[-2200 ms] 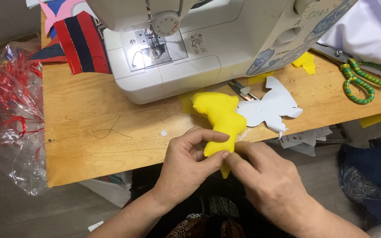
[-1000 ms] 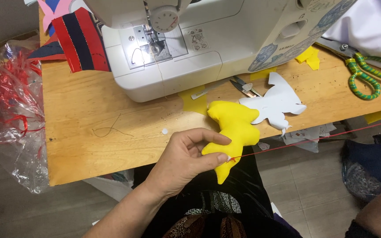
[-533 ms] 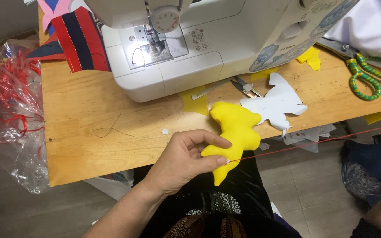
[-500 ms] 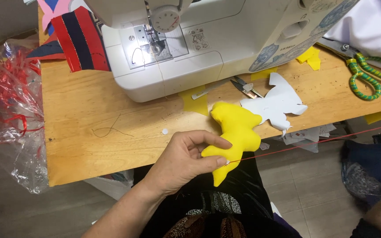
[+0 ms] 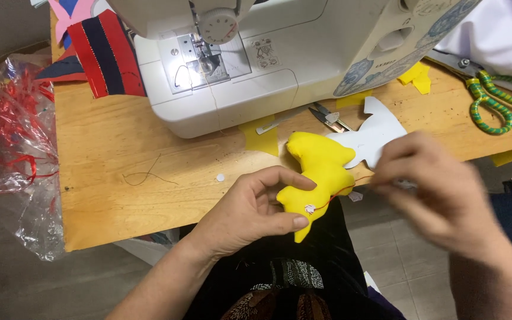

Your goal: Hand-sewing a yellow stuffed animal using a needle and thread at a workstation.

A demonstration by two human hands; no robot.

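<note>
My left hand (image 5: 250, 208) grips a stuffed yellow fabric toy (image 5: 320, 169) at the front edge of the wooden table (image 5: 108, 172), thumb and fingers pinching its lower part. A red thread (image 5: 342, 191) runs from a small white patch on the toy rightwards to my right hand (image 5: 440, 192). That hand is blurred, close to the toy's right side, with its fingers pinched on the thread; a needle cannot be made out.
A white sewing machine (image 5: 280, 53) stands at the back. A white paper cut-out (image 5: 374, 133) and small snips (image 5: 327, 117) lie behind the toy. Green-handled scissors (image 5: 493, 101) are far right, red and navy fabric (image 5: 105, 53) back left, a plastic bag (image 5: 19, 148) at the left edge.
My right hand had pulled far out to the lower right with the thread taut; now it is back beside the toy. The left hand and toy have barely moved.
</note>
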